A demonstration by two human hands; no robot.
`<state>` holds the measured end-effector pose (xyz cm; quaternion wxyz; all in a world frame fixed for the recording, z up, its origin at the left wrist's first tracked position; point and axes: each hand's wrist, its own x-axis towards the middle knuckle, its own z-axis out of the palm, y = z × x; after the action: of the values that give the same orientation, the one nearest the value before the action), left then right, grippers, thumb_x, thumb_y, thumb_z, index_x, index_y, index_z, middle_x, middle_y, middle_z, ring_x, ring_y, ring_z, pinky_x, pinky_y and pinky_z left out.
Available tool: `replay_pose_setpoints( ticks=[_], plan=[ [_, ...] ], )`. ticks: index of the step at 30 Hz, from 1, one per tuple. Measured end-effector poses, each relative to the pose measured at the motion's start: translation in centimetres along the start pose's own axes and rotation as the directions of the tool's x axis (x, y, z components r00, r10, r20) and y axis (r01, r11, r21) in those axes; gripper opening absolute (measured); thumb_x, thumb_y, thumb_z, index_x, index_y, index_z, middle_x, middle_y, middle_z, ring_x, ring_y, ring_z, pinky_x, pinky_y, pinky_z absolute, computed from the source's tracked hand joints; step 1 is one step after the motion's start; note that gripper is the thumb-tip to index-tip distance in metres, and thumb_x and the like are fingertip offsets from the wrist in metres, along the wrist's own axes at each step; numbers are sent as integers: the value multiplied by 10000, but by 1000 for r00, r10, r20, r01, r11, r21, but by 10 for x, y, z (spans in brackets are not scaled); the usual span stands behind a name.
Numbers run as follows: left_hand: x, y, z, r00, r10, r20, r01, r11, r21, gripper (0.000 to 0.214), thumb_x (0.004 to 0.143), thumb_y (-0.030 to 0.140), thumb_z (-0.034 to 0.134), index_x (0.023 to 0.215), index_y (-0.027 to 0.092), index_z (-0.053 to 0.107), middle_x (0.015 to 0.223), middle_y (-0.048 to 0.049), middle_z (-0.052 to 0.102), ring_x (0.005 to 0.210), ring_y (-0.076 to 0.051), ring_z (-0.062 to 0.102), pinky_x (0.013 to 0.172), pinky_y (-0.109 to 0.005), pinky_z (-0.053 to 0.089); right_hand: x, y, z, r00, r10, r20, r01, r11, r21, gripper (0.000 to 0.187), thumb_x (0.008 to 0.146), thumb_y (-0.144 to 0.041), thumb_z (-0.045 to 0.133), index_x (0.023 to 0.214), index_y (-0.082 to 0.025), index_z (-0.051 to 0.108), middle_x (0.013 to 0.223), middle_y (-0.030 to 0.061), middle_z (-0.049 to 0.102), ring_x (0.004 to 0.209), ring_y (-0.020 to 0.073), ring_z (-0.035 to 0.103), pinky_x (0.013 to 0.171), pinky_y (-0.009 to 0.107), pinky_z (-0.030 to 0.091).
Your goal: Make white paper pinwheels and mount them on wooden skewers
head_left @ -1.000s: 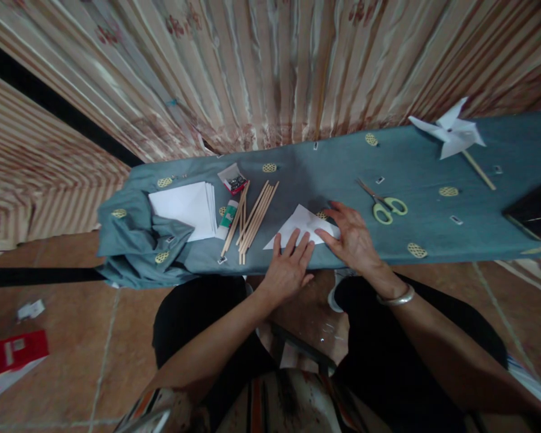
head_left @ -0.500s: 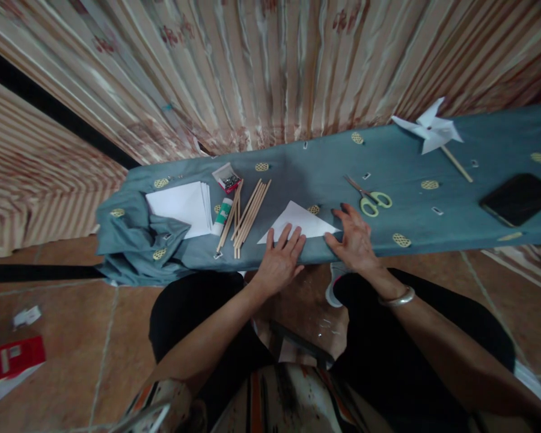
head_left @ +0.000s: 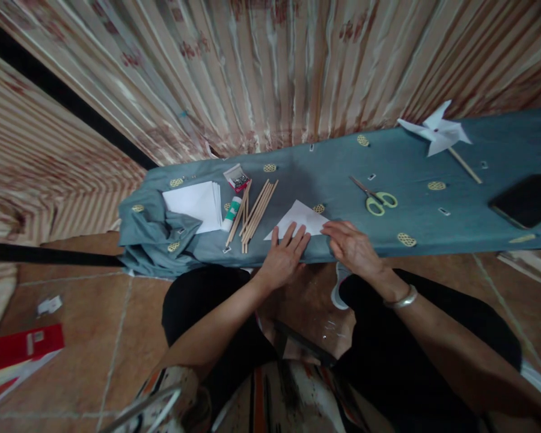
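Note:
A white sheet of paper (head_left: 300,214), folded into a triangle, lies near the front edge of the cloth-covered table. My left hand (head_left: 285,255) rests on its lower edge with fingers spread flat. At the triangle's right corner, the fingers of my right hand (head_left: 351,245) are drawn together and pinch the paper; they cover that tip. Left of the paper lie several wooden sticks (head_left: 260,211) and a green-and-white glue stick (head_left: 232,213). Scissors (head_left: 375,198) with light green handles lie to the right, blades partly apart.
A stack of white paper (head_left: 193,204) lies at the left by bunched cloth. Behind the glue stick sits a small open box (head_left: 238,178) of metal pieces. Farther right are a white paper pinwheel (head_left: 439,133) on a stick and a dark phone (head_left: 526,201). A curtain (head_left: 275,78) hangs behind.
My right hand has closed from spread fingers to a pinch on the triangle's right corner. My left hand stays flat on the paper. The whole view has shifted slightly.

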<state>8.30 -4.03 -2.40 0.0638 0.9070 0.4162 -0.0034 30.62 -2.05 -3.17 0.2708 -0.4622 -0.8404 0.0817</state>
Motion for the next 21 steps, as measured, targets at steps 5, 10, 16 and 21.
replay_pose_setpoints(
  ticks=[5,10,16,21],
  plan=[
    [-27,-10,4,999,-40,13,39,998,47,724,901,286,566,1525,76,266,1610,-234,232,1513,-369,153,1190,-596,190,-1,2,2,1000,16,9,-16,1000,-7,342,860,-89,454,1074,-114,719,1129,153,725,1031,272,658,960,451,539],
    [-48,-16,6,996,-85,-2,85,996,33,796,850,329,652,1508,57,295,1593,-278,235,1505,-378,174,1190,-550,240,3,2,-1,992,125,-23,-125,992,22,320,923,-204,450,1088,-144,717,1170,150,715,1084,278,649,1000,466,508],
    [-47,-14,5,986,-125,-111,123,992,-27,719,871,274,609,1493,65,317,1570,-243,328,1492,-339,258,1192,-525,255,14,9,-5,941,338,-14,-336,940,60,454,904,-435,530,1235,-147,652,1257,173,679,1137,333,639,981,500,501],
    [-44,-17,-2,970,-178,-162,163,981,-102,655,910,288,554,1485,72,326,1483,-220,472,1416,-307,408,1183,-535,261,24,22,-5,823,549,144,-553,719,422,405,757,-456,683,1064,-195,723,843,70,770,723,229,697,692,375,553]
  ],
)
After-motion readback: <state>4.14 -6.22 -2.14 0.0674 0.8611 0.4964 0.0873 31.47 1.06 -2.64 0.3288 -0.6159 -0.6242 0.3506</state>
